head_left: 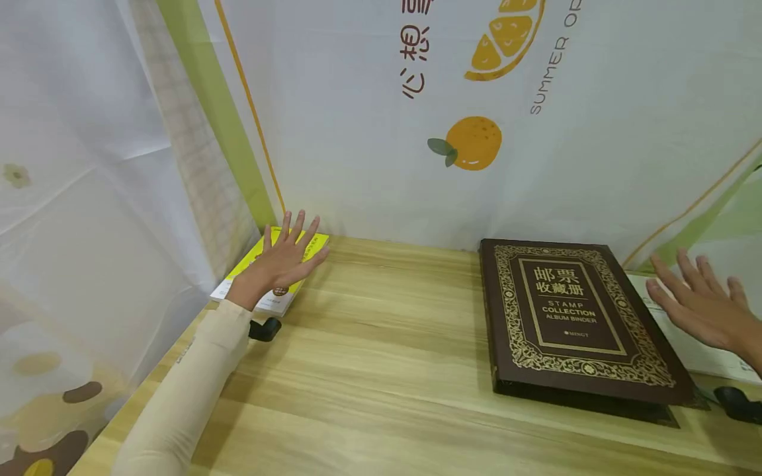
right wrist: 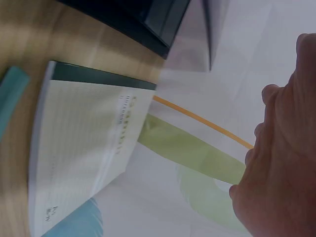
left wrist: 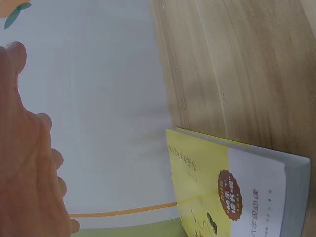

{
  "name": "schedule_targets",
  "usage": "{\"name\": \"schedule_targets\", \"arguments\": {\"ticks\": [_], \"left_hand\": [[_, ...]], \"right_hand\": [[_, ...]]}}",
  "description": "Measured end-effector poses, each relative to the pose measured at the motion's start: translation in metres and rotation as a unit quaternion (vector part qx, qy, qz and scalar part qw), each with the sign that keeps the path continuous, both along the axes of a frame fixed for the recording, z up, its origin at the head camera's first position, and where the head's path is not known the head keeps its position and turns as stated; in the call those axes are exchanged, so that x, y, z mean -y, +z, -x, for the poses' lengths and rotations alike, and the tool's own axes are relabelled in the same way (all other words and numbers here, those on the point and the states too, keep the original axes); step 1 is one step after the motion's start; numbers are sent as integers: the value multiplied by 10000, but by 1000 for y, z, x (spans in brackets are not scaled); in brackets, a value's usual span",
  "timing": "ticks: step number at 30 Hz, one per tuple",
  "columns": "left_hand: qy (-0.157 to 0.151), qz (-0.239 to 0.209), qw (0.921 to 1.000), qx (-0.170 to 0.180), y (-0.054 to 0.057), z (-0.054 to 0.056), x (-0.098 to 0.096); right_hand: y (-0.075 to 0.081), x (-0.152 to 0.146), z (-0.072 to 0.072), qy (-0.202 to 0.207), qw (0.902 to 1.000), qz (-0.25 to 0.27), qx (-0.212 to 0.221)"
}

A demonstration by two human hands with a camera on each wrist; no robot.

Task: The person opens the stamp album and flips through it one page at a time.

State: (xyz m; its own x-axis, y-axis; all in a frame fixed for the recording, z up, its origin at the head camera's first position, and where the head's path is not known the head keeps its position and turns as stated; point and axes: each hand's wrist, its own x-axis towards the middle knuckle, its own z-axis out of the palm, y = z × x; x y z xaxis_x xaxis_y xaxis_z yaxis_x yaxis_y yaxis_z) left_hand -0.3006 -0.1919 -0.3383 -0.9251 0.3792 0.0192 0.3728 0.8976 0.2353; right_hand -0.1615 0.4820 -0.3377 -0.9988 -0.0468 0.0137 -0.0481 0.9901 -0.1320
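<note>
My left hand (head_left: 284, 261) is raised with spread fingers above a yellow and white paperback book (left wrist: 197, 182) lying at the table's far left corner. Nothing is in that hand. On the right, my right hand (head_left: 708, 307) hovers with its fingers apart, holding nothing. Below it lies a pale notebook (right wrist: 89, 133) with a dark green strip along one edge. Between the hands, nearer the right one, a dark brown stamp album binder (head_left: 571, 317) with gold ornament lies on the table, its front cover facing up.
The wooden table (head_left: 369, 370) meets a white printed cloth (head_left: 357, 132) at the back. More cloth (head_left: 89, 165) hangs along the left side. A teal object (right wrist: 11, 96), only partly in view, lies beside the notebook.
</note>
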Motion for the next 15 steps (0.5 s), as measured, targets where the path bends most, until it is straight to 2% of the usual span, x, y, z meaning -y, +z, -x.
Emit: {"name": "schedule_targets", "arguments": {"ticks": [4, 7, 11, 15], "left_hand": [[-155, 102, 9998, 42, 0, -3, -7], [-403, 135, 9991, 1, 4, -7, -21], [-879, 151, 9959, -113, 9, -9, -56], [-1496, 278, 9881, -201, 11, -15, -95]], "right_hand": [[-4, 1, -3, -31, 10000, 81, 33], [-5, 2, 0, -49, 9999, 129, -20], [1, 2, 8, -31, 9999, 37, -100], [8, 2, 16, 200, 9993, 287, -87]]}}
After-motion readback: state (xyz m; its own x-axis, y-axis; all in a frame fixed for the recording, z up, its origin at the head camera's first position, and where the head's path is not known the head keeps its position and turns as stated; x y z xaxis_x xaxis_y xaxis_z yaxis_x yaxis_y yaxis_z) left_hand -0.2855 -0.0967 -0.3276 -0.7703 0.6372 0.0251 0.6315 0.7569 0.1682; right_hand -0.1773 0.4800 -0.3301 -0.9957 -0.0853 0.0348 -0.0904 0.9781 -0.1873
